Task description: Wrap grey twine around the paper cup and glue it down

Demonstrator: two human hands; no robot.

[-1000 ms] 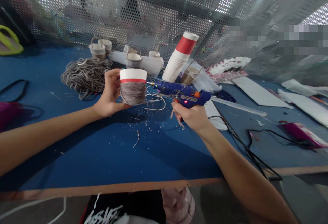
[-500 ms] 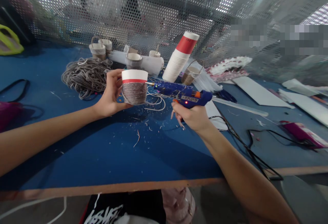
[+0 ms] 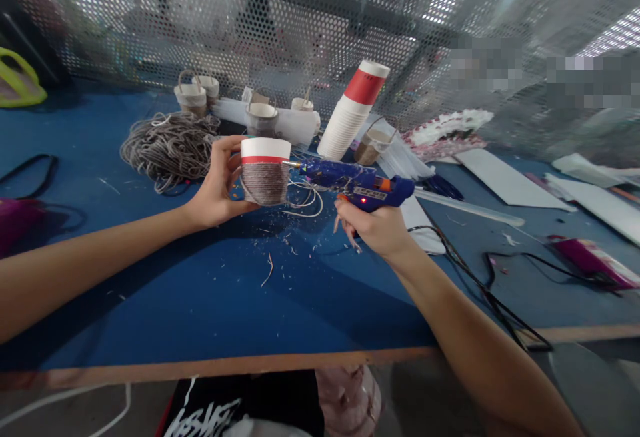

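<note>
A red and white paper cup point(image 3: 265, 170), its lower part wrapped in grey cord, is held above the table by my left hand point(image 3: 217, 187), with fingers and thumb at its left side and base. My right hand point(image 3: 373, 224) grips a blue glue gun point(image 3: 345, 177) with an orange trigger and a lit red light. The gun's metal tip points left and meets the cup's right side near the top of the cord. Loose cord point(image 3: 307, 200) curls behind and below the tip.
Behind my left hand lies a heap of grey cord point(image 3: 165, 147). Small cord-wrapped baskets point(image 3: 191, 98) and a leaning stack of cups point(image 3: 347, 117) stand farther back. White boards point(image 3: 513, 177), black cables point(image 3: 480, 284) and a magenta object point(image 3: 595, 262) lie right. A perforated screen point(image 3: 300, 24) rises behind.
The cup has shifted slightly right and down in my left hand, which moved a little with it. The glue gun and my right hand are almost unmoved.
</note>
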